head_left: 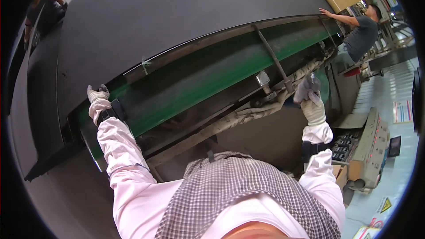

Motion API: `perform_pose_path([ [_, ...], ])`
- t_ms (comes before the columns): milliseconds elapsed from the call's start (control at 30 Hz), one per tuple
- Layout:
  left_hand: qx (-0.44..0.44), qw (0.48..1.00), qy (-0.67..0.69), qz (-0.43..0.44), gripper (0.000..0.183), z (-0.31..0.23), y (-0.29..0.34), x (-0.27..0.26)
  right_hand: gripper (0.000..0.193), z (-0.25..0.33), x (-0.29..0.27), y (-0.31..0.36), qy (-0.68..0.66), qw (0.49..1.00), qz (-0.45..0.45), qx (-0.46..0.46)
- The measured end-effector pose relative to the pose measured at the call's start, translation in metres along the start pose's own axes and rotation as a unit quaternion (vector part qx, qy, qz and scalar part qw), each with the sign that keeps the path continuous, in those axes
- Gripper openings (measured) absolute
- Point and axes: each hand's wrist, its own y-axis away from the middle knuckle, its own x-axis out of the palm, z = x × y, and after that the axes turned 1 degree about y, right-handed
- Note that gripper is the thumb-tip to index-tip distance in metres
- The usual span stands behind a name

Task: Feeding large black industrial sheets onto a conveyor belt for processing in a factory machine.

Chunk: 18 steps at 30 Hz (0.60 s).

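Note:
A wide dark grey sheet (190, 9) spreads across the far side, its near edge running along a conveyor with a green belt (190, 99). My left hand (98, 94), in a whitish glove, is at that edge near the left end, its fingers curled around it. Over on the right, my right hand (314, 108), gloved too, is raised beside the wrapped pipe. A crumpled grey cloth (305, 88) appears in its closed fingers, covering part of them. Dark bands circle both wrists.
A pale wrapped pipe (248, 114) and a metal fitting (263, 79) lie below the belt. One person (363, 31) reaches to the sheet's far right edge; another (46, 9) stands far left. A control panel (374, 150) is at lower right.

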Motion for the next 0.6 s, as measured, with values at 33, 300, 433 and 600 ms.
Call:
perform_pose_path([
  [33, 0.009, 1.000, -0.014, 0.007, 0.049, 0.025, 0.013, 0.020, 0.053, 0.009, -0.025, -0.053, -0.003, 1.000, 0.005, 0.030],
  [300, 0.076, 0.993, -0.044, 0.079, 0.029, 0.149, 0.090, 0.142, 0.041, 0.033, -0.060, -0.219, 0.032, 0.994, 0.093, 0.046],
  [433, 0.146, 0.946, -0.154, 0.246, 0.023, 0.166, 0.127, 0.193, 0.035, 0.035, -0.009, -0.245, 0.179, 0.977, 0.111, 0.000],
  [600, 0.161, 0.890, -0.216, 0.368, 0.012, 0.202, 0.221, 0.288, 0.034, 0.002, 0.062, -0.281, 0.476, 0.809, 0.169, -0.299],
])
